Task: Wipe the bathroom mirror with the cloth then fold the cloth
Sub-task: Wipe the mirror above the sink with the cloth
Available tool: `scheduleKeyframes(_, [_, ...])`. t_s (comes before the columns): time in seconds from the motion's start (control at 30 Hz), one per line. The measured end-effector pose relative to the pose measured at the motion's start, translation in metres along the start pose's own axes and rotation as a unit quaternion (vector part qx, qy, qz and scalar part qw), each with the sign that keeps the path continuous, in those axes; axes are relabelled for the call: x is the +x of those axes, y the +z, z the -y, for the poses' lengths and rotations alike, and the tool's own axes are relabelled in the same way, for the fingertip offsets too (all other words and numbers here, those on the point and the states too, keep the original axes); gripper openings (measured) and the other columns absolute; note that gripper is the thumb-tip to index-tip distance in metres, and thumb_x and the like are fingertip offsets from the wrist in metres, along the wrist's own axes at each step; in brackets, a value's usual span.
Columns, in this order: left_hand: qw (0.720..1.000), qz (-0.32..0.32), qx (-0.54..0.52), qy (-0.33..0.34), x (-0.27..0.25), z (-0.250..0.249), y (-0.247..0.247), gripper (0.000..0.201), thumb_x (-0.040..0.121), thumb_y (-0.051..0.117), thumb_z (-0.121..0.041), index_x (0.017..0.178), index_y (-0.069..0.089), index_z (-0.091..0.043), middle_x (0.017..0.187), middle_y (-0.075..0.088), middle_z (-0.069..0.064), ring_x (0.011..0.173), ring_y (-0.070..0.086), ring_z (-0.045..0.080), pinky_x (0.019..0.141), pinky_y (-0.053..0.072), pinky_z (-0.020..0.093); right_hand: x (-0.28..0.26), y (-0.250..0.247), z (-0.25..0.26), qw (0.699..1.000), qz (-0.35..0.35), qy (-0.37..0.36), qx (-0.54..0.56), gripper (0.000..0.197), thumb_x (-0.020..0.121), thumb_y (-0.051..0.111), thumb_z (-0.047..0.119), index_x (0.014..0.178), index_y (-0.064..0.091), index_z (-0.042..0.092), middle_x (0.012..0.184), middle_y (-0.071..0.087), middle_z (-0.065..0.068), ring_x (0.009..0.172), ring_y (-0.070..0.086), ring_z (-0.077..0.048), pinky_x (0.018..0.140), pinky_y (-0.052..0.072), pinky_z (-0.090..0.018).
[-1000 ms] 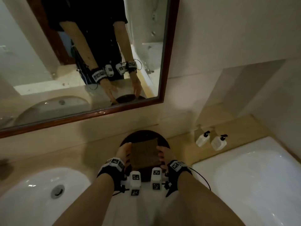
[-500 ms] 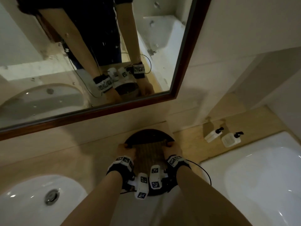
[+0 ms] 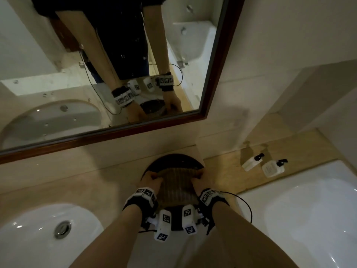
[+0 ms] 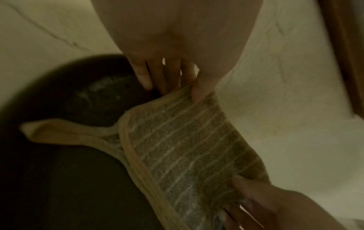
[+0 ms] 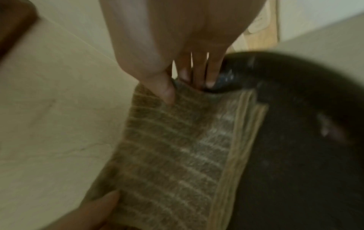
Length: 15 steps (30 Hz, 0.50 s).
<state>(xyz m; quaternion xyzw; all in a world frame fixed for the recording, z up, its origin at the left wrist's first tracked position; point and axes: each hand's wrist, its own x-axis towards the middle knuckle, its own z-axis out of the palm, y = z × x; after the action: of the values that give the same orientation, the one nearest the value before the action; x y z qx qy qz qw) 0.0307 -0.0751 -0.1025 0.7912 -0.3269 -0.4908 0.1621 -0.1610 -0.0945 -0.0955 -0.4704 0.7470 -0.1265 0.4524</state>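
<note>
Both hands, left hand (image 3: 152, 177) and right hand (image 3: 201, 179), are pinching the far corners of the striped cloth (image 3: 176, 185) on the dark round tray (image 3: 173, 161), so I'd match those edges before creasing.

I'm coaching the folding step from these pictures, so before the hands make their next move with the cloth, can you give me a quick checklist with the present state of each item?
1. Left hand pinches a far corner of the cloth: ok, thumb on top in the left wrist view.
2. Right hand pinches the other far corner: ok.
3. Cloth lies over the dark round tray: ok.
4. Layers' edges line up: not ok, a lower layer sticks out sideways in the left wrist view.
5. Soap bottles stand apart from the cloth: ok.
6. Mirror wiped clean: cannot tell; specks show on the glass.
</note>
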Motion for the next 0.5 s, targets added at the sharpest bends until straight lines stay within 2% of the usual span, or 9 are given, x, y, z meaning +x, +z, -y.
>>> scheduleKeyframes(0.07, [1.0, 0.009, -0.011, -0.006, -0.007, -0.001, -0.004, 0.049, 0.084, 0.062, -0.035, 0.126, 0.053, -0.009, 0.122, 0.06, 0.015, 0.106, 0.059, 0.032, 0.093, 0.047, 0.036, -0.005, -0.006, 0.001, 1.0, 0.013, -0.021, 0.007, 0.02, 0.082, 0.057, 0.02, 0.102, 0.057, 0.014, 0.091, 0.063, -0.006, 0.082, 0.062, -0.025, 0.075, 0.055, -0.039])
scheduleKeyframes(0.17, [1.0, -0.006, -0.005, 0.02, -0.032, -0.01, -0.014, 0.045, 0.093, 0.059, -0.029, 0.129, 0.051, -0.003, 0.124, 0.059, 0.017, 0.114, 0.056, 0.033, 0.094, 0.045, 0.033, -0.019, -0.016, 0.006, 0.999, 0.016, -0.044, 0.024, 0.028, 0.087, 0.058, 0.016, 0.114, 0.052, 0.01, 0.101, 0.06, -0.008, 0.09, 0.06, -0.027, 0.075, 0.049, -0.034])
scheduleKeyframes(0.23, [0.999, -0.018, -0.023, 0.037, -0.05, -0.015, -0.023, 0.046, 0.091, 0.062, -0.031, 0.127, 0.055, -0.003, 0.121, 0.062, 0.016, 0.111, 0.059, 0.031, 0.089, 0.048, 0.033, -0.033, -0.024, 0.013, 0.997, 0.011, -0.057, 0.041, 0.033, 0.089, 0.058, 0.017, 0.12, 0.049, 0.01, 0.109, 0.059, -0.011, 0.102, 0.059, -0.031, 0.086, 0.049, -0.037])
scheduleKeyframes(0.3, [0.997, -0.021, -0.051, 0.06, -0.068, -0.019, -0.034, 0.041, 0.092, 0.062, -0.032, 0.118, 0.062, 0.0, 0.109, 0.067, 0.016, 0.102, 0.063, 0.031, 0.081, 0.05, 0.033, -0.047, -0.033, 0.023, 0.995, 0.001, -0.089, 0.053, 0.027, 0.09, 0.058, 0.015, 0.113, 0.045, 0.011, 0.108, 0.057, -0.013, 0.1, 0.059, -0.032, 0.085, 0.049, -0.038])
scheduleKeyframes(0.33, [0.995, -0.034, -0.069, 0.07, -0.076, -0.02, -0.039, 0.038, 0.093, 0.06, -0.031, 0.113, 0.065, 0.0, 0.104, 0.067, 0.016, 0.1, 0.064, 0.031, 0.083, 0.051, 0.035, -0.055, -0.038, 0.028, 0.993, -0.003, -0.107, 0.053, 0.024, 0.091, 0.057, 0.015, 0.109, 0.042, 0.013, 0.107, 0.056, -0.013, 0.099, 0.058, -0.031, 0.082, 0.049, -0.037])
scheduleKeyframes(0.4, [0.989, -0.063, -0.098, 0.09, -0.091, -0.017, -0.047, 0.035, 0.095, 0.057, -0.029, 0.115, 0.064, -0.001, 0.11, 0.066, 0.016, 0.105, 0.062, 0.031, 0.093, 0.05, 0.04, -0.068, -0.042, 0.036, 0.989, -0.005, -0.136, 0.05, 0.022, 0.093, 0.056, 0.017, 0.108, 0.04, 0.014, 0.104, 0.054, -0.008, 0.101, 0.058, -0.03, 0.08, 0.046, -0.034])
scheduleKeyframes(0.5, [0.984, -0.102, -0.109, 0.102, -0.113, -0.01, -0.056, 0.034, 0.099, 0.048, -0.029, 0.126, 0.055, -0.009, 0.12, 0.059, 0.008, 0.11, 0.056, 0.028, 0.091, 0.044, 0.034, -0.089, -0.038, 0.047, 0.986, 0.007, -0.159, 0.043, 0.031, 0.096, 0.055, 0.022, 0.123, 0.046, 0.01, 0.111, 0.057, -0.008, 0.106, 0.058, -0.031, 0.081, 0.043, -0.031])
